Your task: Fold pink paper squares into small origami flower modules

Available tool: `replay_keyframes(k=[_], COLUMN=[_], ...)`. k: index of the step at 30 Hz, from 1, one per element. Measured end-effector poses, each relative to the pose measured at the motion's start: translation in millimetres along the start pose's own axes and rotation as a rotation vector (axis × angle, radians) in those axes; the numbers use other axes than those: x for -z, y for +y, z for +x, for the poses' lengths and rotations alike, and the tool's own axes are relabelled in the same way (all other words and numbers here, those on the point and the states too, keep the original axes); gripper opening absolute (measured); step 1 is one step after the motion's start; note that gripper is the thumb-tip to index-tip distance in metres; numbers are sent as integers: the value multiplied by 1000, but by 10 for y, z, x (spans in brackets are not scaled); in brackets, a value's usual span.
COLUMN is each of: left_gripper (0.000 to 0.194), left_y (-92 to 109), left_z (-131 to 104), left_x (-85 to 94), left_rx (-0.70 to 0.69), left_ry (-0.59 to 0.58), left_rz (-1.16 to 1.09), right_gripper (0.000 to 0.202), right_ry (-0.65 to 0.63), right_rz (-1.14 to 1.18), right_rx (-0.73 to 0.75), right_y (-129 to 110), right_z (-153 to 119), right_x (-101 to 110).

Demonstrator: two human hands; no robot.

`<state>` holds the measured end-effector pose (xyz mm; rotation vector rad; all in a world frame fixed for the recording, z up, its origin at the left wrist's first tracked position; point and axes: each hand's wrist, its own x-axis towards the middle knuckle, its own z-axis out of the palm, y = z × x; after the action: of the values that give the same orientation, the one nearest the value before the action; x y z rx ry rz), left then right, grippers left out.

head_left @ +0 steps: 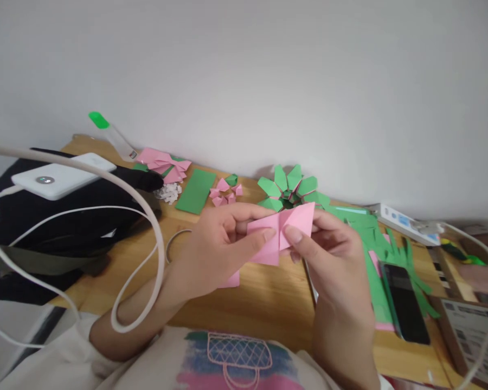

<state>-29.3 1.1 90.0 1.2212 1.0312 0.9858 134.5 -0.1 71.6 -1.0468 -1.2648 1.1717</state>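
Note:
A folded pink paper (pixel 268 252) is held up above the wooden table between both hands. My left hand (pixel 228 249) pinches its left part, thumb on the front and fingers behind. My right hand (pixel 329 249) grips the right part, with the thumb pressed near the centre crease. Another pink piece (pixel 230 280) shows partly beneath my left hand on the table. Behind the hands stands a green folded paper ring (pixel 295 187) with petal-like flaps. Small pink folded pieces (pixel 223 194) and a green paper stack (pixel 196 190) lie to its left.
At right lie green paper strips (pixel 366 233), a black phone (pixel 404 303) and a power strip (pixel 406 222). At left, a white power bank (pixel 63 176) rests on a black bag (pixel 32 227). A white cable (pixel 148 208) loops before my left forearm.

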Motion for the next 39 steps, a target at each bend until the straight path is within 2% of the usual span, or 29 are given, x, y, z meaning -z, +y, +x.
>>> replay_keyframes(k=[3, 7, 10, 18, 20, 22, 24, 26, 30, 34, 39], left_gripper=[28, 43, 41, 29, 22, 14, 12, 17, 20, 14, 12], left_y=[-15, -69, -97, -127, -135, -137, -130, -114, -74, -65, -90], left_z=[-10, -30, -32, 43, 76, 105, 123, 126, 106, 90, 88], left_x=[-2, 10, 16, -99, -82, -35, 16, 46, 39, 32, 61], left_rx=[20, 35, 43, -4, -36, -69, -81, -71, -32, -28, -97], left_ry=[13, 7, -29, 62, 80, 85, 85, 90, 63, -2, -23], left_rz=[27, 26, 35, -48, 29, 99, 57, -9, -2, -21, -75], right_gripper=[7, 3, 2, 18, 18, 18, 19, 21, 23, 23, 7], right_ry=[39, 28, 42, 221, 170, 49, -80, -148, -119, -120, -67], right_rz=[-5, -16, -34, -110, -140, -186, -234, -254, -255, -265, -168], right_rx=[11, -8, -3, 111, 113, 87, 40, 0, -34, -50, -56], right_y=[13, 29, 52, 140, 113, 66, 21, -1, 17, 23, -27], right_z=[-6, -4, -12, -33, -24, -16, -17, -31, -75, -98, -110], right_x=[-12, -6, -12, -105, -53, 28, 100, 133, 107, 106, 168])
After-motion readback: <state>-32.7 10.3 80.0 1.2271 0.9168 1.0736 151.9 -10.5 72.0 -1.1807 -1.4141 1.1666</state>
